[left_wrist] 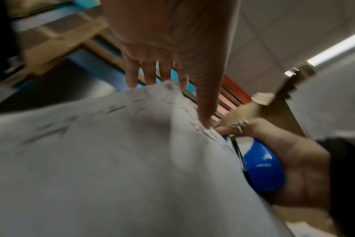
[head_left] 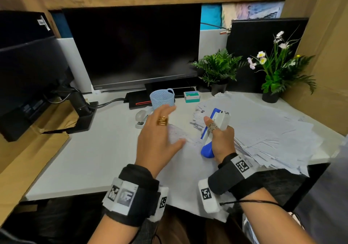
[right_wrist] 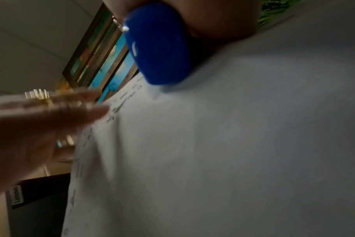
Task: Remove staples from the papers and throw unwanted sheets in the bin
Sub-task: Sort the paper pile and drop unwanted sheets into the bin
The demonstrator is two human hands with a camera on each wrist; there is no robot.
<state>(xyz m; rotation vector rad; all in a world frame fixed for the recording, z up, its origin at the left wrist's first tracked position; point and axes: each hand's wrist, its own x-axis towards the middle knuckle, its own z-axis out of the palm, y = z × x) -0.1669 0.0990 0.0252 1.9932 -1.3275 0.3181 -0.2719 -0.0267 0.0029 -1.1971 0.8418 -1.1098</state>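
A white printed sheet point(head_left: 188, 168) lies in front of me and hangs over the desk's near edge. My left hand point(head_left: 175, 126) rests flat on its top part with fingers straight and spread, and the thumb point(left_wrist: 205, 115) touches the paper near its printed corner. My right hand point(head_left: 216, 129) grips a blue-and-white staple remover point(head_left: 216, 117) just right of that corner, nose pointing away from me. The tool's blue rear end point(right_wrist: 158, 48) sits against the sheet point(right_wrist: 213, 144). Its jaws are hidden from me.
A wide pile of loose papers point(head_left: 263, 127) covers the desk's right side. Behind my left hand stand a light-blue basket point(head_left: 162, 98), a white stapler point(head_left: 143, 116) and a staple box point(head_left: 192, 96). A dark monitor point(head_left: 135, 46) and two potted plants point(head_left: 218, 68) line the back.
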